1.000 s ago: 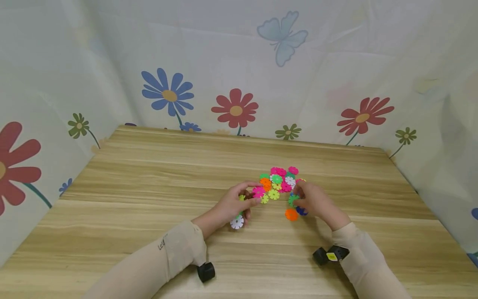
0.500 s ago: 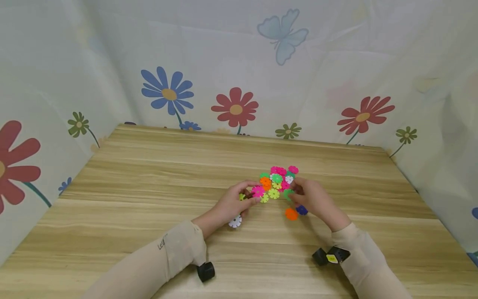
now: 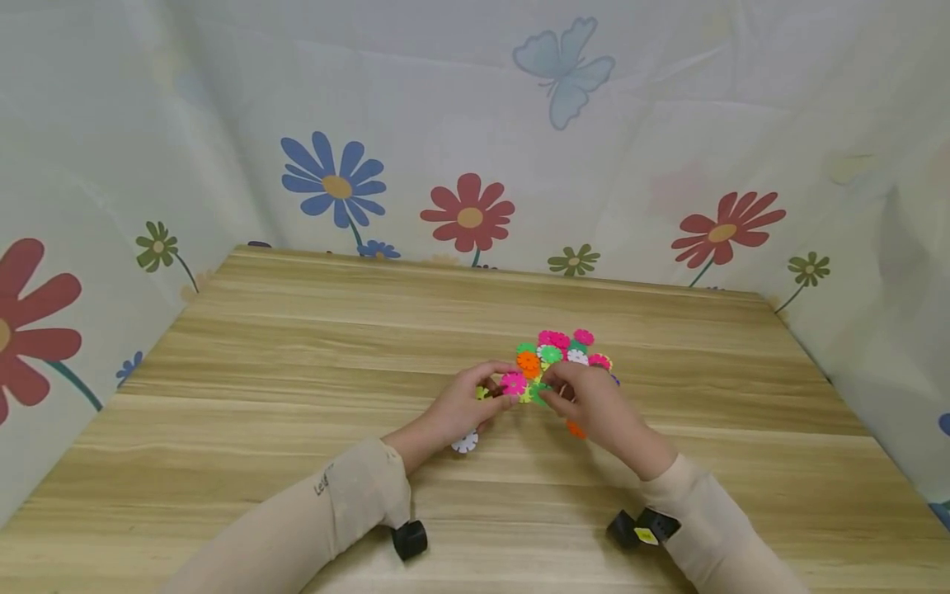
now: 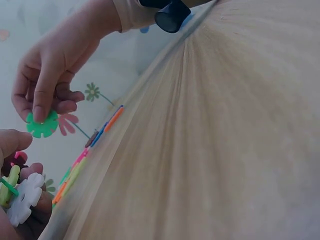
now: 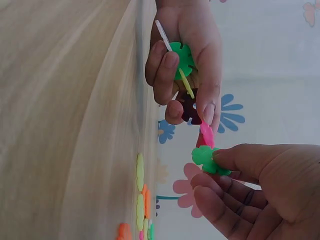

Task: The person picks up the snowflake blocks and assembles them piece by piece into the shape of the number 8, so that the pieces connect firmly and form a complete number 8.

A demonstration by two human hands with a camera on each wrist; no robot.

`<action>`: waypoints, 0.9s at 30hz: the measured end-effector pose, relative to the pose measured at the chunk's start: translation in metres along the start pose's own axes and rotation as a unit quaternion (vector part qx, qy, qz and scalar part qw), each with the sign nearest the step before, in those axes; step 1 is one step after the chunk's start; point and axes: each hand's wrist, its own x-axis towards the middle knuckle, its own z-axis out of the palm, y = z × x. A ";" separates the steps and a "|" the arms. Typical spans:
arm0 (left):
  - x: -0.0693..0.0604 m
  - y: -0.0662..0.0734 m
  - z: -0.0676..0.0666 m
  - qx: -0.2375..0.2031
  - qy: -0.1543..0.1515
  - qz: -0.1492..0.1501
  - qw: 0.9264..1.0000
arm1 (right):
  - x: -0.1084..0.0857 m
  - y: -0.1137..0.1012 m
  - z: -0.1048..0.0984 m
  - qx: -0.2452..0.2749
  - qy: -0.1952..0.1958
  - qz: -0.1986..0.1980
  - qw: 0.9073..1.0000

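My left hand [image 3: 445, 406] holds a joined chain of notched discs: a white disc [image 3: 465, 442], then in the right wrist view a green disc [image 5: 183, 61], a yellow disc [image 5: 186, 83], a dark brown disc [image 5: 189, 106] and a pink disc [image 5: 207, 134] at the fingertips. My right hand [image 3: 604, 412] pinches a green disc [image 5: 204, 159] between thumb and fingers, close beside the pink one; whether the two touch is unclear. In the left wrist view that green disc [image 4: 42, 124] hangs from the right fingertips.
Loose discs lie in a pile behind and under the right hand, among them an orange disc [image 3: 529, 362], a white disc [image 3: 576, 356] and a pink disc [image 3: 584, 337]. Another orange disc [image 3: 576, 430] lies nearer. The wooden table [image 3: 334, 330] meets a flowered cloth [image 3: 631, 165].
My right hand has picked the green disc up from the right side of the pile and moved left with it, up to the left hand's chain. The left hand has stayed nearly still.
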 end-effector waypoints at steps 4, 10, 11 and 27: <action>0.001 -0.002 0.001 0.005 0.001 0.000 1.000 | -0.001 -0.003 0.003 -0.014 0.016 -0.012 1.000; 0.001 -0.003 0.001 0.007 0.004 -0.004 1.000 | -0.001 -0.007 0.008 -0.050 0.041 -0.034 0.997; 0.001 -0.003 0.001 0.007 0.005 -0.006 1.000 | -0.001 -0.007 0.008 -0.055 0.045 -0.038 0.997; -0.003 -0.002 0.003 -0.007 0.000 -0.028 1.000 | -0.003 -0.012 0.019 -0.054 0.070 -0.045 0.995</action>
